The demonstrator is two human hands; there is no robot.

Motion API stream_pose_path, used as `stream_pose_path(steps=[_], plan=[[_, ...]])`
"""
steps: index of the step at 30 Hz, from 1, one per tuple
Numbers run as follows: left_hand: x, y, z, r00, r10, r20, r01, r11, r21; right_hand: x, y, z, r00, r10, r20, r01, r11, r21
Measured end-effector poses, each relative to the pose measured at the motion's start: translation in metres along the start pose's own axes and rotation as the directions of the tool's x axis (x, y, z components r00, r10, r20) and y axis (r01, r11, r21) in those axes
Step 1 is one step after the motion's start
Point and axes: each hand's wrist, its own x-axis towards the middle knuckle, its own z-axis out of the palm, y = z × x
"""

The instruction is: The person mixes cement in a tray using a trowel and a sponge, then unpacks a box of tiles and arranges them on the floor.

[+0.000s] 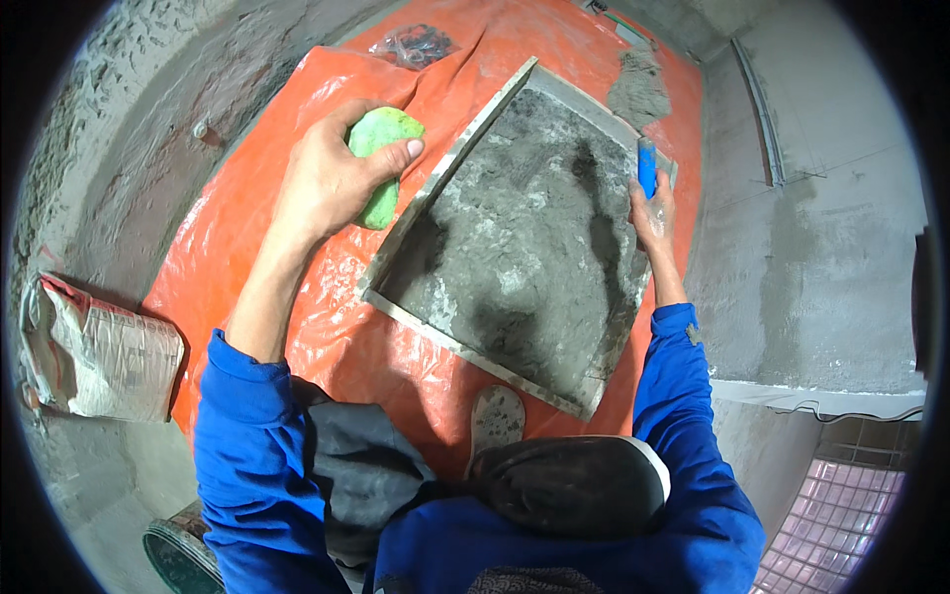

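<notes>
Green sponge [382,132] is sitting in the left hand [332,178], above the orange sheet [237,228] and just left of the shallow tray [465,348], as I am viewing it from my remote seat. That tray is holding grey mortar [505,228], rough on top, with darker patches showing near its sides and near edge. Beyond its far right corner, a mortar patch [641,87] is lying on the sheet. At far left I am seeing a crumpled sack [114,351], and at lower left a dark bucket [183,549]; I am not managing to tell what either is containing. A clear plastic bag [416,45] is resting on the sheet's far part with something dark inside.

The sponge's long axis is running away from the wearer, its far end tipping slightly right. The left thumb is pressing on its face, the grip standing apart only by the sponge's thickness, other fingers hiding behind it. The right hand [655,213] is curling closely around a blue handle [646,170] at the tray's right edge; the handle is pointing forward, and I am not making out the rest of that tool
</notes>
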Motion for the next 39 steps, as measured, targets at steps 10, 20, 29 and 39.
stream_pose_path(steps=[10,20,29,39], plan=[[-0.013,0.007,0.003,0.999,0.038,-0.018,-0.037,0.996,0.079,0.005,0.06,0.027,0.742,0.407,0.532,0.133,0.689,-0.713],[-0.008,0.02,0.037,0.988,0.085,0.132,-0.1,0.989,0.112,0.035,0.004,-0.026,0.793,0.434,0.427,0.365,0.222,-0.904],[-0.013,0.017,0.021,0.982,0.174,0.068,-0.183,0.969,0.164,0.039,0.026,-0.052,0.954,0.101,0.281,0.057,0.863,-0.502],[-0.015,0.005,0.006,0.997,0.079,0.022,-0.082,0.976,0.2,0.016,-0.006,0.063,0.968,0.137,-0.211,-0.152,0.987,-0.06]])
